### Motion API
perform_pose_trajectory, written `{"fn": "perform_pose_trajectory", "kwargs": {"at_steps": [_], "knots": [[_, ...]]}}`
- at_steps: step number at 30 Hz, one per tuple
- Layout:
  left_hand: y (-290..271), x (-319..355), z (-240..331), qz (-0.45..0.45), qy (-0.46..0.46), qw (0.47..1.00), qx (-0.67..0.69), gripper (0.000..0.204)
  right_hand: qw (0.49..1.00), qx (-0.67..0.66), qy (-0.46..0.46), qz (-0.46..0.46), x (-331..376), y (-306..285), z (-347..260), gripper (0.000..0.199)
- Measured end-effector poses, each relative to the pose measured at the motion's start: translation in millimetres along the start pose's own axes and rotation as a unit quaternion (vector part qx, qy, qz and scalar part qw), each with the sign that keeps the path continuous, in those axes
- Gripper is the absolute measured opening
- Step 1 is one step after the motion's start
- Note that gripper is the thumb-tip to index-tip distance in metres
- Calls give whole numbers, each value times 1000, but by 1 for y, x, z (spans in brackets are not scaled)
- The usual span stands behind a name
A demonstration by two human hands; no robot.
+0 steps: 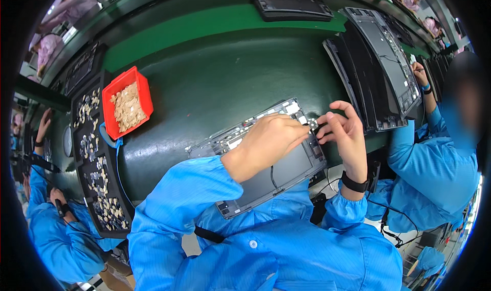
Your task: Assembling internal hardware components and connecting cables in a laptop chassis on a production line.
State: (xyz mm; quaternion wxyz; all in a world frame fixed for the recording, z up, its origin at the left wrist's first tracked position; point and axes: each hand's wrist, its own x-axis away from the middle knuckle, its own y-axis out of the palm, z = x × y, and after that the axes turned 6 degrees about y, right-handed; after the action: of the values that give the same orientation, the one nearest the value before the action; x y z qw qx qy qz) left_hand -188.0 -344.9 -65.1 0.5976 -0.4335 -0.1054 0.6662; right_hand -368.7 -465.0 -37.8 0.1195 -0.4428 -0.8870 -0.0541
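A flat grey tablet-like device housing (294,171) with exposed boards and connectors along its far edge rests tilted at the table's near edge, over my lap. My left hand (271,140) reaches across its upper side, fingers pinched near the far right corner; what they hold, if anything, is hidden. Just beside those fingertips, a small silvery part (313,123) sits at the fingertips of my right hand (345,135). The right hand's fingers are bent, the index raised. A short black cable (273,181) lies on the housing.
To the left stands a red bin (148,99) of small tan pieces, beside a black tray (89,158) of small parts. Similar housings are stacked (381,61) at the right; another housing (291,5) lies at the back. Co-workers in blue sit on both sides.
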Motion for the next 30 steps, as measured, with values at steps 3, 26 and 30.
{"fn": "perform_pose_trajectory", "kwargs": {"at_steps": [3, 26, 30], "knots": [[-5, -5, 1, -25, 49, 998, -30, 16, 999, 1, -13, 40, -3, -22, 18, 27], [5, -12, 8, 12, 62, 997, -50, 12, 985, -49, -134, 99, -7, -18, 49, 18], [7, -11, 7, 25, 54, 997, -47, 13, 978, -61, -162, 119, -6, -18, 54, 19]]}}
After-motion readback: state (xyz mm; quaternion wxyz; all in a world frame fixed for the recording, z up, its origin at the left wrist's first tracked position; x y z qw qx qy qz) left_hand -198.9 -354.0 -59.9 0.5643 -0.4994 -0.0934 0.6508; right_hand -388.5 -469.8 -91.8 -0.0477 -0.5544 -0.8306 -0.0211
